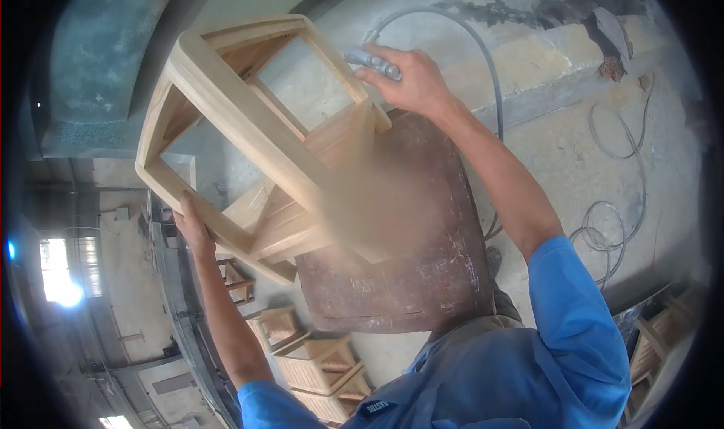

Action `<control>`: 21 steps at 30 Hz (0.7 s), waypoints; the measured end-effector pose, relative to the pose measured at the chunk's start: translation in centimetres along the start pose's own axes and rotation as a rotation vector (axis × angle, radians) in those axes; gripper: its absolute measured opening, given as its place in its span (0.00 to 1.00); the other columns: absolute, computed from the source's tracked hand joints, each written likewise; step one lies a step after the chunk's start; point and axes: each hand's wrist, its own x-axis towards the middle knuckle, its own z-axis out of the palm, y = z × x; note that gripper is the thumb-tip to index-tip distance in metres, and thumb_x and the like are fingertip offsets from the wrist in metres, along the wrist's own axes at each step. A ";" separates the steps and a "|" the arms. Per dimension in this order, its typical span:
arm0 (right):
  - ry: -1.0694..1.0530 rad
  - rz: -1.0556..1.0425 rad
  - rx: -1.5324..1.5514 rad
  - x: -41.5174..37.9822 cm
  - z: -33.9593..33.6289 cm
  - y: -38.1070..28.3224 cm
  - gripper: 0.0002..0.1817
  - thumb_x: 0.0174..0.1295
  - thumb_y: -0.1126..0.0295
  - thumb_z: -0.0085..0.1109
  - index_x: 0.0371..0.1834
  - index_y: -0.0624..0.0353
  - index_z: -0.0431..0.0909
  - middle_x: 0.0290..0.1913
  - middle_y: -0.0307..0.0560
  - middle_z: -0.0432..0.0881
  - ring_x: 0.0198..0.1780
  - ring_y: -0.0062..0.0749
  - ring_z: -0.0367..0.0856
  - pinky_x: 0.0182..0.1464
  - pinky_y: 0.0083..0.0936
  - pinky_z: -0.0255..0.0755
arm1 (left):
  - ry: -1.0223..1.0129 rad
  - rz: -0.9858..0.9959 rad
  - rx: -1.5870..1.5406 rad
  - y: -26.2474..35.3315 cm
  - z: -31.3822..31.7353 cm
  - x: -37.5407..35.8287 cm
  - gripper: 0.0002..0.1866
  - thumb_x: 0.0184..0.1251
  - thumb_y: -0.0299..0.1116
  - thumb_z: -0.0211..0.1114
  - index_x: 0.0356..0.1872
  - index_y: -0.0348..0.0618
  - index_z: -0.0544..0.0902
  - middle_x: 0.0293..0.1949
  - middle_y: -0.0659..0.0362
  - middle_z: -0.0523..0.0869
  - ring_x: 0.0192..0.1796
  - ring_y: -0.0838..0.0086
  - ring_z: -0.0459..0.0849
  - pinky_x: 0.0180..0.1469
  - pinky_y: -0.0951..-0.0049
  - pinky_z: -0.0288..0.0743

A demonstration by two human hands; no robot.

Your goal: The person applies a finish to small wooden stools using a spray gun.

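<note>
A pale wooden chair-like frame (249, 120) with rounded corners and slatted panels stands tilted on a brown, worn work surface (422, 293). My left hand (194, 229) grips its lower left rail, fingers wrapped around the wood. My right hand (411, 78) is closed around a small silver spray gun (375, 63) with round knobs, beside the frame's upper right edge. A grey hose (483, 44) runs from the gun and curves down to the right. A blurred patch hides the frame's lower right part.
More slatted wooden frames (320, 361) stand on the floor below left, and others (656, 346) at the lower right. A loose coiled cable (611, 225) lies on the concrete floor to the right. A teal wall (98, 59) rises at the upper left.
</note>
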 end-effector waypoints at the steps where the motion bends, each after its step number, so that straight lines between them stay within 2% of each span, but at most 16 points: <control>1: -0.032 0.005 -0.007 -0.7 0.1 -0.2 0.27 0.60 0.53 0.67 0.58 0.58 0.82 0.42 0.59 0.88 0.42 0.49 0.88 0.47 0.34 0.79 | 0.008 0.004 0.002 -0.3 -0.6 -0.2 0.25 0.72 0.49 0.60 0.54 0.35 0.74 0.38 0.56 0.80 0.39 0.71 0.80 0.43 0.69 0.75; 2: -0.063 0.011 -0.014 -1.4 0.1 -0.2 0.26 0.61 0.55 0.67 0.59 0.60 0.81 0.44 0.60 0.87 0.44 0.49 0.88 0.48 0.33 0.78 | 0.016 0.009 0.004 -0.5 -1.0 -0.3 0.25 0.72 0.49 0.60 0.54 0.35 0.74 0.38 0.56 0.80 0.39 0.71 0.80 0.43 0.69 0.74; 5: -0.041 -0.007 -0.028 -3.8 -0.6 0.7 0.27 0.61 0.56 0.67 0.59 0.60 0.81 0.41 0.59 0.88 0.42 0.44 0.88 0.47 0.31 0.78 | 0.051 0.038 0.015 -0.4 -0.7 -0.6 0.26 0.72 0.49 0.61 0.55 0.34 0.74 0.39 0.55 0.81 0.40 0.71 0.80 0.43 0.70 0.74; 8: -0.159 0.168 -0.016 -6.3 -1.0 -0.5 0.27 0.61 0.56 0.68 0.60 0.61 0.80 0.36 0.55 0.88 0.36 0.32 0.86 0.43 0.27 0.77 | 0.069 0.058 0.034 -1.9 -2.1 -0.6 0.25 0.72 0.48 0.60 0.55 0.33 0.75 0.41 0.54 0.82 0.42 0.71 0.80 0.45 0.69 0.74; 11: -0.172 0.134 -0.050 -9.0 0.1 -3.3 0.26 0.60 0.53 0.68 0.58 0.57 0.83 0.41 0.58 0.88 0.41 0.43 0.89 0.46 0.31 0.79 | 0.125 0.045 0.053 -2.2 -5.0 -3.6 0.26 0.72 0.48 0.60 0.57 0.34 0.74 0.44 0.52 0.82 0.45 0.69 0.80 0.48 0.67 0.74; 13: -0.151 0.105 -0.016 -10.3 -1.0 -5.8 0.26 0.61 0.56 0.69 0.59 0.59 0.82 0.45 0.55 0.89 0.44 0.35 0.87 0.48 0.30 0.78 | 0.163 0.024 0.052 -2.9 -6.6 -6.1 0.25 0.71 0.45 0.60 0.57 0.33 0.74 0.46 0.51 0.82 0.48 0.68 0.79 0.51 0.66 0.74; 14: -0.115 0.046 -0.028 -10.1 -1.6 -6.8 0.25 0.62 0.57 0.68 0.59 0.60 0.81 0.44 0.53 0.89 0.44 0.32 0.86 0.48 0.29 0.78 | 0.198 -0.016 0.034 -2.7 -7.1 -7.4 0.24 0.71 0.43 0.61 0.56 0.33 0.75 0.46 0.51 0.82 0.48 0.68 0.79 0.52 0.66 0.74; 16: -0.022 -0.055 -0.077 -8.8 -3.3 -9.1 0.24 0.64 0.60 0.67 0.59 0.62 0.81 0.43 0.50 0.89 0.43 0.26 0.85 0.46 0.27 0.78 | 0.187 0.072 -0.043 -3.2 -7.1 -8.7 0.23 0.69 0.40 0.63 0.57 0.32 0.75 0.48 0.51 0.82 0.49 0.67 0.79 0.53 0.64 0.74; 18: 0.050 -0.048 0.005 -7.4 -4.3 -14.0 0.20 0.67 0.61 0.64 0.57 0.61 0.82 0.34 0.41 0.86 0.33 0.18 0.78 0.36 0.20 0.72 | 0.221 0.102 -0.042 -5.0 -8.6 -10.5 0.23 0.67 0.35 0.64 0.58 0.31 0.74 0.49 0.51 0.82 0.50 0.67 0.79 0.55 0.63 0.73; 19: 0.137 -0.080 0.010 -6.6 -5.4 -16.4 0.18 0.68 0.61 0.63 0.55 0.61 0.83 0.30 0.37 0.85 0.27 0.13 0.75 0.30 0.16 0.69 | 0.241 0.128 -0.060 -7.3 -7.9 -10.5 0.24 0.66 0.33 0.65 0.60 0.31 0.73 0.50 0.51 0.81 0.51 0.66 0.79 0.57 0.63 0.73; 21: 0.248 -0.228 -0.093 -6.0 -5.3 -19.5 0.17 0.69 0.62 0.63 0.54 0.62 0.83 0.30 0.37 0.85 0.27 0.14 0.76 0.29 0.17 0.69 | 0.224 -0.002 -0.170 -14.0 -9.5 -13.2 0.27 0.65 0.32 0.66 0.63 0.30 0.72 0.56 0.48 0.79 0.57 0.62 0.77 0.62 0.62 0.71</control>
